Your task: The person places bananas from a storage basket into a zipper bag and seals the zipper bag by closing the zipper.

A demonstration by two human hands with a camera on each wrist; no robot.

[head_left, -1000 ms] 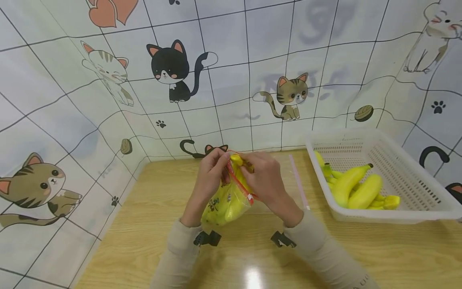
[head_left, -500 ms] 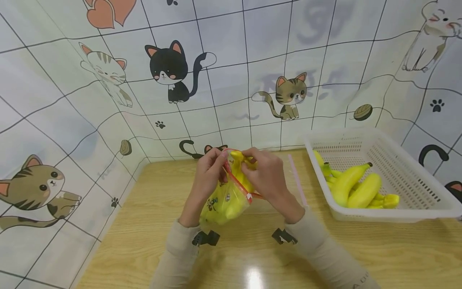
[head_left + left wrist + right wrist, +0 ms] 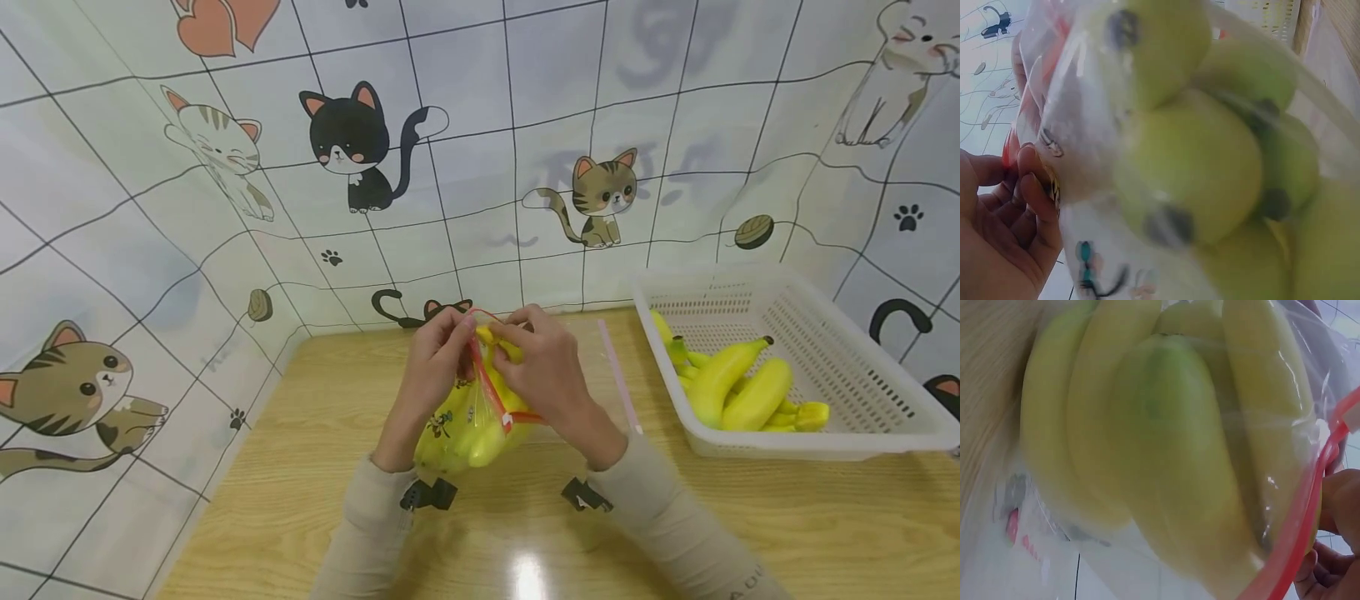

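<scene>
A clear zip bag [image 3: 450, 437] with a red zip edge and small printed figures bulges with yellow bananas [image 3: 1191, 162]. My left hand [image 3: 435, 350] pinches the red edge at the left of the mouth, thumb against fingers [image 3: 1038, 194]. My right hand [image 3: 551, 362] is at the opposite side of the mouth, its curled fingers gripping the yellow stem end of the bananas. Close beside those fingers runs the red zip edge [image 3: 1310, 506], with a white slider on it. Banana bodies [image 3: 1160, 425] fill the lower bag; part of the right fingers is hidden.
To the right stands a white perforated basket [image 3: 847, 375] with several bananas [image 3: 723, 383] at its left end. Another clear bag with a pink strip [image 3: 618, 375] lies flat on the wooden table [image 3: 300, 500]. A cat-print sheet [image 3: 480, 167] hangs behind.
My right hand has shifted slightly at the mouth, and its thumb now reaches further left over the stem end. The red edge and slider swing left and down. The left hand keeps its pinch.
</scene>
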